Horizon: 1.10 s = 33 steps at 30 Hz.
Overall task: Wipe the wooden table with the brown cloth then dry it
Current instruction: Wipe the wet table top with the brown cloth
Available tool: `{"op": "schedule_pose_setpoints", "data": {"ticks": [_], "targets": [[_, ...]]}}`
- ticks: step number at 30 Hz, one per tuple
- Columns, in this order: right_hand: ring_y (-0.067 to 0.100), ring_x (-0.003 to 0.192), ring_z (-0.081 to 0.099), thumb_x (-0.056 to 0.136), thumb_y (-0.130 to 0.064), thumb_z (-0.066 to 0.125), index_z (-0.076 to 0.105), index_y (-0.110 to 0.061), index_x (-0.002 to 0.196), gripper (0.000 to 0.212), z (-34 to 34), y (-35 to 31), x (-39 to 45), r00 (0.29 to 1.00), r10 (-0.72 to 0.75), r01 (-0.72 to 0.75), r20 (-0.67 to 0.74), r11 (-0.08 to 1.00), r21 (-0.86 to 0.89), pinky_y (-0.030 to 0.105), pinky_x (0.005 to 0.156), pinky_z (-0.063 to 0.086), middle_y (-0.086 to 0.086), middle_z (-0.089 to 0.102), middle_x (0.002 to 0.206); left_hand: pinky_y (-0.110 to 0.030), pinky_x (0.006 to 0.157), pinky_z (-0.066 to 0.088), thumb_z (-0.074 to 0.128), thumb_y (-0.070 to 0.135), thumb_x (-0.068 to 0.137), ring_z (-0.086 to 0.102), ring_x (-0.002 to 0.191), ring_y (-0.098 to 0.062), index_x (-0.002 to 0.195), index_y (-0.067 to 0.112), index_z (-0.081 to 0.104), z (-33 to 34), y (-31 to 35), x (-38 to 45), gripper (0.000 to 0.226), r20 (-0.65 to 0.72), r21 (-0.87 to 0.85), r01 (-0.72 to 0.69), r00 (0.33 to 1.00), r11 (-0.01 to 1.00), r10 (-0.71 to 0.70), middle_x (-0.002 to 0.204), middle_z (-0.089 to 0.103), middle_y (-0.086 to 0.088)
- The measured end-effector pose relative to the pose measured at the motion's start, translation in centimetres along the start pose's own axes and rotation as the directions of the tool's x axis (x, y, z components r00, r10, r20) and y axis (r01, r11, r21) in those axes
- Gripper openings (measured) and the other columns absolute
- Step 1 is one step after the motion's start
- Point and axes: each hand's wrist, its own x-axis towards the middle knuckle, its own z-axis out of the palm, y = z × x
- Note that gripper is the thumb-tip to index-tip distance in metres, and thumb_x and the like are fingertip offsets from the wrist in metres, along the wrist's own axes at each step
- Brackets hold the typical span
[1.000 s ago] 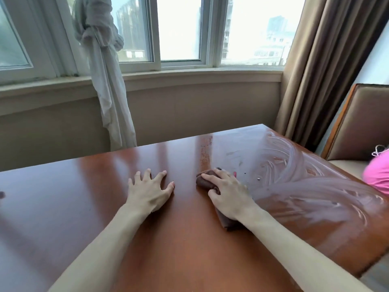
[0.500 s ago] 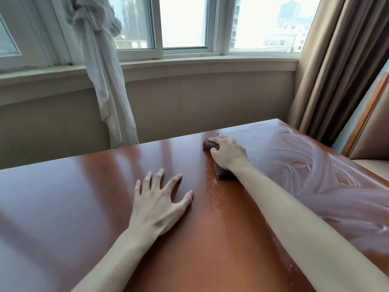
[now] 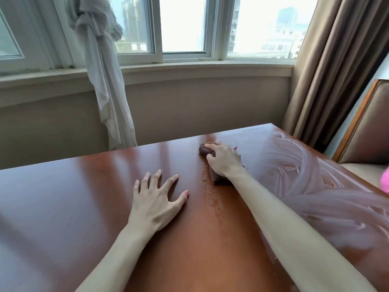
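Observation:
A glossy reddish wooden table (image 3: 63, 197) fills the lower view. Its right half is smeared with whitish wet swirls (image 3: 315, 182), and a trail of droplets runs down the middle. Close to the table's far edge, my right hand (image 3: 224, 163) is stretched out and presses down on the bunched brown cloth (image 3: 205, 150), fingers curled over its front end. Most of the cloth is hidden under that hand. Left of it, my left hand (image 3: 156, 199) rests flat on the dry wood with fingers spread, holding nothing.
A white sheer curtain (image 3: 105, 81) hangs tied at the window beyond the table's far edge. Brown drapes (image 3: 336, 70) hang at the right. A padded chair (image 3: 370, 131) stands against the table's right side, with something pink (image 3: 385, 182) on its seat.
My right hand pushed the cloth from the table's middle out to the far edge, leaving a droplet trail. My left hand stayed planted; the camera shifted forward.

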Motion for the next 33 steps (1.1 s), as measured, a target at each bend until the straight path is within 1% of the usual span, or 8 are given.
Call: {"op": "schedule_pose_setpoints", "data": {"ticks": [6,8,10,15,20,25,29,33], "targets": [[0.014,0.15,0.027,0.093,-0.039,0.047,0.047,-0.05,0.144,0.052,-1.2,-0.9,-15.8,0.996,-0.092,0.091,0.021,0.996,0.026,0.043,0.115,0.035,-0.014,0.035,0.161,-0.05,0.124,0.006,0.022,0.085,0.084,0.011,0.153,-0.029,0.152,0.051,0.029,-0.7,0.3,-0.4,0.076,0.026,-0.003,-0.008,1.0,1.0,0.008,0.166,0.02,-0.001],[0.012,0.151,0.025,0.092,-0.042,0.045,0.044,-0.052,0.145,0.054,-1.3,-1.0,-19.2,0.994,-0.109,0.109,0.023,0.994,0.028,0.043,0.116,0.035,-0.016,0.033,0.161,-0.05,0.124,0.007,0.022,0.085,0.085,0.011,0.153,-0.029,0.152,0.051,0.029,-0.9,0.3,-0.6,0.076,0.034,0.001,-0.011,0.999,1.0,0.011,0.166,0.02,-0.002],[0.01,0.15,0.026,0.089,-0.044,0.044,0.044,-0.053,0.144,0.056,-1.5,-1.0,-20.0,0.994,-0.107,0.106,0.015,0.993,0.056,0.044,0.115,0.037,-0.017,0.035,0.16,-0.05,0.124,0.007,0.022,0.085,0.085,0.011,0.153,-0.029,0.152,0.05,0.029,-0.9,0.2,-0.7,0.076,0.032,-0.009,-0.013,0.999,1.0,0.014,0.166,0.021,-0.002],[0.019,0.144,0.038,0.092,-0.037,0.05,0.052,-0.047,0.142,0.051,-1.3,-0.7,-13.0,0.996,-0.084,0.083,0.014,0.995,0.056,0.047,0.114,0.039,-0.01,0.043,0.156,-0.05,0.124,0.006,0.024,0.084,0.085,0.01,0.154,-0.028,0.152,0.051,0.03,-0.7,0.3,-0.6,0.075,0.013,-0.02,-0.022,1.0,1.0,0.023,0.166,0.021,-0.002],[0.029,0.129,0.05,0.093,-0.033,0.049,0.059,-0.041,0.138,0.047,-0.3,0.5,-0.7,0.999,0.011,-0.009,-0.047,0.999,0.043,0.044,0.099,0.045,-0.003,0.055,0.143,-0.046,0.125,0.003,0.016,0.088,0.078,0.007,0.154,-0.022,0.151,0.056,0.028,-0.2,0.1,-0.5,0.08,-0.025,-0.026,-0.016,1.0,1.0,0.015,0.166,0.02,0.004],[0.032,0.127,0.051,0.092,-0.031,0.048,0.06,-0.041,0.138,0.048,0.3,1.7,9.0,0.997,0.072,-0.07,-0.031,0.996,0.061,0.042,0.099,0.044,0.001,0.055,0.139,-0.043,0.125,0.001,0.015,0.091,0.078,0.005,0.154,-0.018,0.15,0.06,0.024,0.6,-0.3,-0.1,0.079,-0.063,-0.017,-0.019,0.998,1.0,0.018,0.165,0.017,0.01],[0.031,0.128,0.048,0.092,-0.031,0.047,0.059,-0.04,0.138,0.048,0.6,1.8,9.7,0.997,0.068,-0.067,-0.033,0.997,0.03,0.043,0.098,0.043,0.0,0.054,0.14,-0.042,0.125,0.0,0.016,0.091,0.077,0.003,0.154,-0.017,0.149,0.06,0.025,0.5,-0.2,0.0,0.079,-0.053,-0.026,-0.005,0.999,1.0,0.004,0.165,0.017,0.01],[0.027,0.134,0.045,0.093,-0.033,0.047,0.057,-0.041,0.14,0.048,0.1,1.4,3.5,1.0,0.017,-0.017,-0.024,1.0,0.008,0.045,0.107,0.041,-0.006,0.049,0.15,-0.045,0.125,0.002,0.016,0.09,0.077,0.005,0.154,-0.021,0.15,0.058,0.026,0.1,-0.1,0.0,0.08,-0.018,-0.031,0.005,1.0,1.0,-0.005,0.166,0.019,0.006]]}}
